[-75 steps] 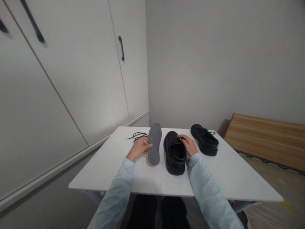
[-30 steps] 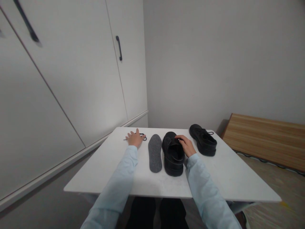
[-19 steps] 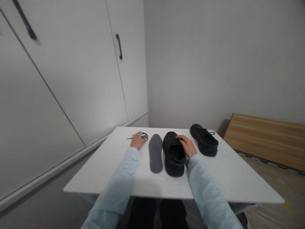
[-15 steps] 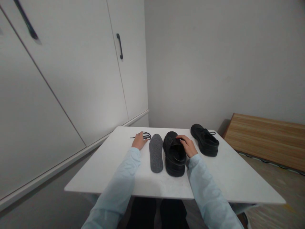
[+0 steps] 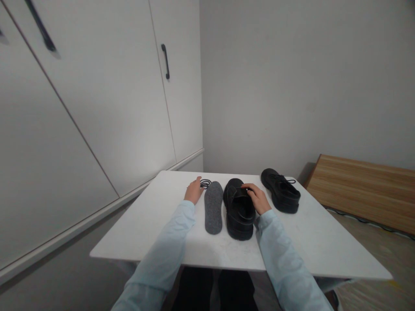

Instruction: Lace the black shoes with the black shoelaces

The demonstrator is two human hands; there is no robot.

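Observation:
My left hand [image 5: 193, 191] is at a coiled black shoelace [image 5: 205, 184] at the far left of the table, fingers and thumb closed around its near side. Part of the lace is hidden beneath the hand. To the right of it a grey felt insole [image 5: 213, 209] lies flat. A black shoe [image 5: 239, 229] stands beside the insole, its heel toward me and its lace holes bare of any lace that I can see. My right hand [image 5: 258, 199] grips the right edge of this shoe's opening near the tongue.
Another black shoe [image 5: 285, 199], laced, stands at the back right of the white table [image 5: 311, 250]. White cabinet doors [image 5: 106, 108] rise at the left. A wood-grain board or bench [image 5: 363, 185] sits beyond the table's right side.
My left hand has shifted slightly right toward the insole, and the shoelace coil has moved right with it. My right hand stays on the shoe.

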